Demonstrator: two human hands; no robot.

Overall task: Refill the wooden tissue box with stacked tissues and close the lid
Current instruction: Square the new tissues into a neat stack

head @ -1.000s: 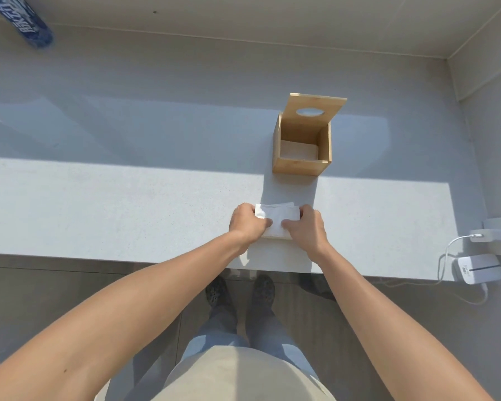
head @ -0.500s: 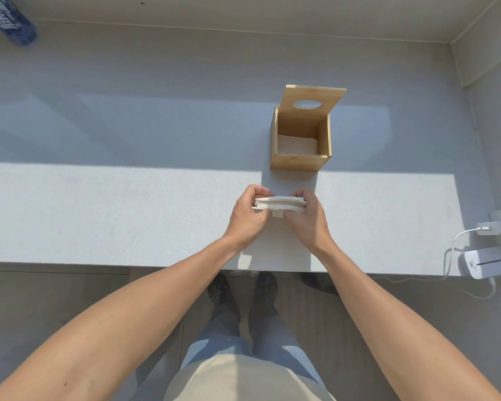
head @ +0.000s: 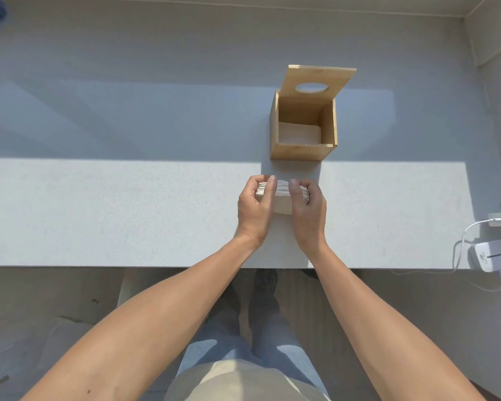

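Both hands, left hand [head: 255, 208] and right hand [head: 308, 209], are gripping the tissue stack [head: 282, 195] at frame centre above the tabletop [head: 128, 212]; the open wooden tissue box [head: 302, 151] is sitting just beyond, slightly rightward, lid [head: 318, 81] raised.

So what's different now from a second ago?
The tissue stack, pressed flat on the counter a second ago, has been lifted clear, gripped by the left hand and right hand at its ends. The wooden box stayed put, lid open, some tissues already inside.
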